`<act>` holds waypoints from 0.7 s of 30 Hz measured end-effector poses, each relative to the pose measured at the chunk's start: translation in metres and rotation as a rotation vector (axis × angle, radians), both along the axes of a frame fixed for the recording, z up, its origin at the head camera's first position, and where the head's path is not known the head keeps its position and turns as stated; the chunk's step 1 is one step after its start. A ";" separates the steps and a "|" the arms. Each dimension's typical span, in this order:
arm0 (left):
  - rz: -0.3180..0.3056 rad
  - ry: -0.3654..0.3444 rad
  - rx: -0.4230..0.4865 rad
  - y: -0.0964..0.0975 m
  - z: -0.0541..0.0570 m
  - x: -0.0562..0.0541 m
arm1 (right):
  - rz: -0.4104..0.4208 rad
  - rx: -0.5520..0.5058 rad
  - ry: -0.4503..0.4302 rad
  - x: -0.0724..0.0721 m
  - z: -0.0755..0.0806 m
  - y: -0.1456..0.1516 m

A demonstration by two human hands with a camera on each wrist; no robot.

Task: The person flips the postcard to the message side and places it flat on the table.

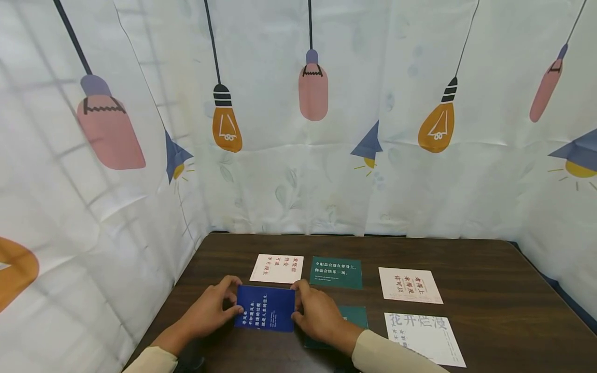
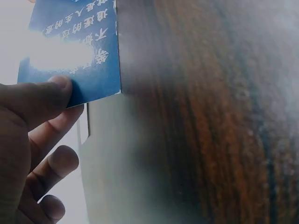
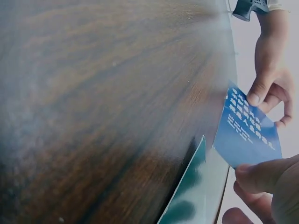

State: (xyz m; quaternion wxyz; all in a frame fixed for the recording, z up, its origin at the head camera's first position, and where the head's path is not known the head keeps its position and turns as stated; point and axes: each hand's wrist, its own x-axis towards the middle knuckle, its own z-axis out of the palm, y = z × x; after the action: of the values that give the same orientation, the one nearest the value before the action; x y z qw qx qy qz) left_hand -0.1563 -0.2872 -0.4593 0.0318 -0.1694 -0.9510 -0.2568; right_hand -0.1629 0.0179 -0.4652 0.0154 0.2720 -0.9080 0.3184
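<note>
A blue card with white writing is held by both hands above the dark wooden table. My left hand pinches its left edge, and in the left wrist view the thumb lies on the card's face. On the opposite edge, my right hand pinches the card between thumb and fingers. The right wrist view shows the blue card tilted, with a hand at each end. Below the right hand lies a green card, partly hidden by that hand and forearm.
Behind the held card lie a white card with red writing and a green card. To the right are another red-lettered white card and a white card with grey writing. A patterned curtain encloses the table.
</note>
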 end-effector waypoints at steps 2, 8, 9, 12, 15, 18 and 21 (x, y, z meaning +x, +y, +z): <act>0.000 -0.003 0.007 0.000 0.001 0.000 | -0.001 -0.024 -0.016 0.000 0.001 0.001; 0.017 -0.008 0.027 0.000 0.003 0.001 | -0.004 -0.049 -0.037 0.000 0.001 0.003; 0.018 -0.007 0.028 0.000 0.003 0.001 | -0.007 -0.051 -0.036 0.000 0.001 0.003; 0.017 -0.004 0.036 -0.001 0.003 0.001 | -0.009 -0.054 -0.033 -0.001 -0.001 0.005; 0.013 -0.002 0.051 -0.002 0.004 0.001 | -0.009 -0.045 -0.014 -0.001 -0.002 0.006; 0.009 -0.003 0.059 -0.003 0.005 0.000 | -0.014 -0.025 0.004 -0.001 -0.001 0.007; -0.005 0.001 0.047 -0.003 0.006 -0.001 | -0.020 -0.007 0.011 -0.001 -0.001 0.008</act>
State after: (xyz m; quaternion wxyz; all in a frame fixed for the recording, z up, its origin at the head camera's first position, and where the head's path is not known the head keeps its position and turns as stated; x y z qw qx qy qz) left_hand -0.1577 -0.2906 -0.4536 0.0356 -0.1709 -0.9443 -0.2790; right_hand -0.1635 0.0257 -0.4658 0.0244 0.2646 -0.9094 0.3200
